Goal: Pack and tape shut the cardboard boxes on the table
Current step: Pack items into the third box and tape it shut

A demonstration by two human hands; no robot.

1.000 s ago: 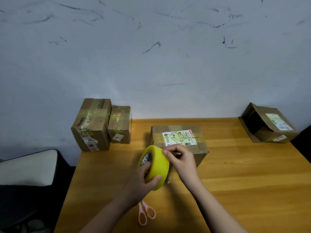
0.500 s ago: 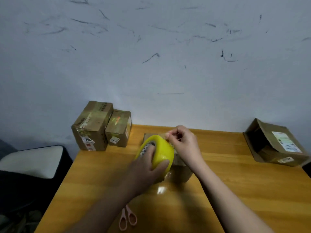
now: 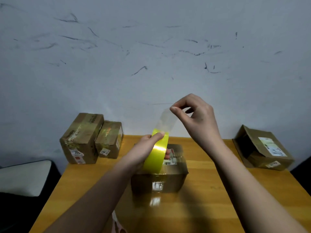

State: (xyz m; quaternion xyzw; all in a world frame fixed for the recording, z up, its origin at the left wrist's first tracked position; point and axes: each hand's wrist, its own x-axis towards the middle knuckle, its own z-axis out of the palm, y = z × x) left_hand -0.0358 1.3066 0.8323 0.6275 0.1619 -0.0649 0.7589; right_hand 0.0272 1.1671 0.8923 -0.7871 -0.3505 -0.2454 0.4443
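A closed cardboard box (image 3: 173,180) with a white shipping label stands in the middle of the wooden table (image 3: 218,190). Above it my left hand (image 3: 148,148) grips a yellow roll of tape (image 3: 156,157), thumb on its top edge. My right hand (image 3: 196,118) is raised higher and to the right, pinching the free end of a clear tape strip (image 3: 165,121) that stretches up from the roll.
Two taped boxes (image 3: 82,138) (image 3: 110,139) stand side by side at the table's back left corner. An open box (image 3: 262,148) lies on its side at the back right. Pink scissors (image 3: 117,227) peek out under my left forearm. A scuffed wall rises behind the table.
My right hand has pulled the tape end up and to the right, drawing out a strip. The roll in my left hand has turned edge-on above the box, and the view has come closer.
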